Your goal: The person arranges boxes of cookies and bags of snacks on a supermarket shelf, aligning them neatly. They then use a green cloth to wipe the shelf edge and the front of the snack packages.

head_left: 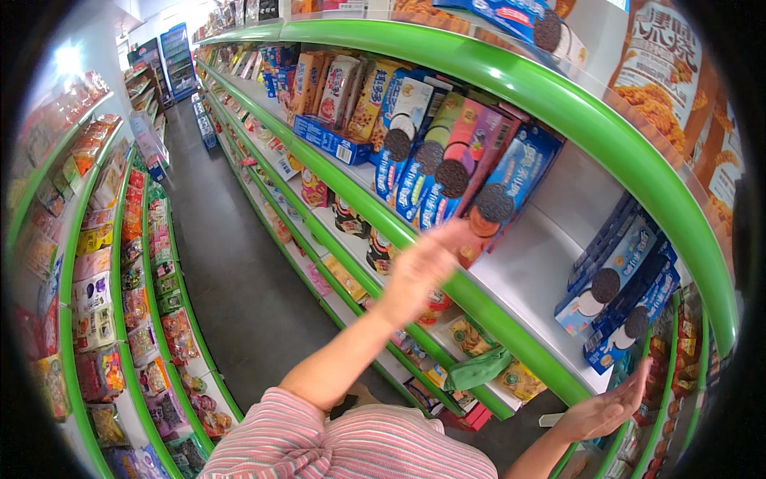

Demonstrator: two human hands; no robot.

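Note:
My left hand (pixel 422 272), blurred, reaches over the green shelf edge (pixel 485 299) to the lower end of a leaning blue Oreo cookie box (pixel 517 170). Whether its fingers grip that box is unclear. Several Oreo boxes in blue, green and pink stand left of it, beside a blue display carton (pixel 332 142) of biscuit packs. My right hand (pixel 604 413) is raised near the shelf's right end, palm up with fingers extended, and nothing shows in it. Above it, more blue Oreo boxes (pixel 610 287) lean in a stack. A green cloth (pixel 479 368) lies over a lower shelf edge.
Lower tiers hold bagged snacks (pixel 470 335). On the upper tier stand large snack bags (pixel 658 84). Across the grey aisle floor (pixel 239 251), another green-edged rack (pixel 122 269) carries packaged sweets. A blue cooler (pixel 178 60) stands at the far end. More shelving is at the right.

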